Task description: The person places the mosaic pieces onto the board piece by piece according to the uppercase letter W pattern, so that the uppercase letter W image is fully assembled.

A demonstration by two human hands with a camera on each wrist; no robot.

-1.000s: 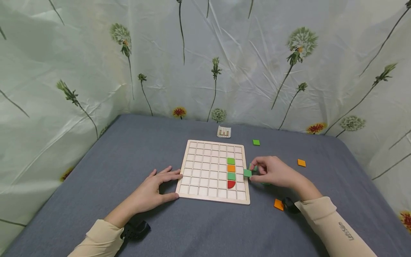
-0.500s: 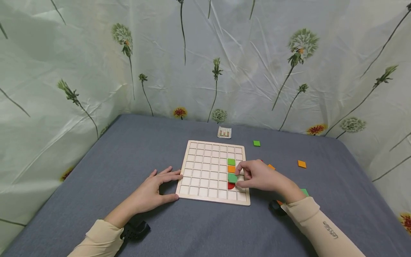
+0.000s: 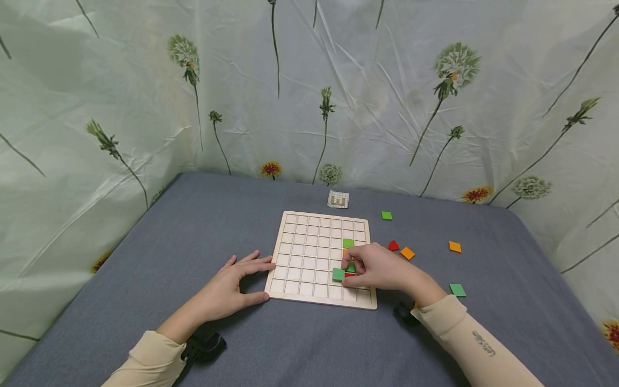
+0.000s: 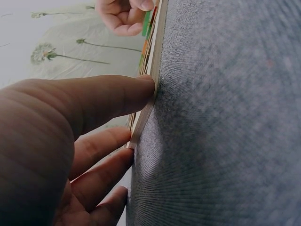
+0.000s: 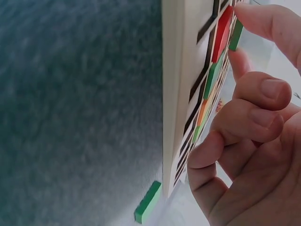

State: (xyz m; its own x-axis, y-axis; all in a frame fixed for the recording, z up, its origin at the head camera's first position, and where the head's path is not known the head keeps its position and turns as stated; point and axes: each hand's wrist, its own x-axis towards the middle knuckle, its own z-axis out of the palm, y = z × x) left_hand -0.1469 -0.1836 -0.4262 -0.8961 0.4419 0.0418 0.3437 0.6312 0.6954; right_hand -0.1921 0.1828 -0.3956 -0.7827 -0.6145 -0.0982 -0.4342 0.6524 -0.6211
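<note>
A pale wooden grid board lies on the table. My right hand is over its right part and pinches a green square tile between thumb and finger, left of a partly hidden red piece. In the right wrist view that tile stands slightly above the grid. A column of set pieces, with a light green tile at its far end, is partly covered by the hand. With fingers spread, my left hand touches the board's left edge; its thumb rests near the front corner.
Right of the board lie a red piece, an orange tile, another orange tile and a green tile. A light green tile and a small pattern card lie behind it. Floral fabric hangs at the back.
My right hand has carried the green tile leftward from the board's right edge, across the column of pieces. Loose tiles it covered now show. My left hand and the board have stayed put.
</note>
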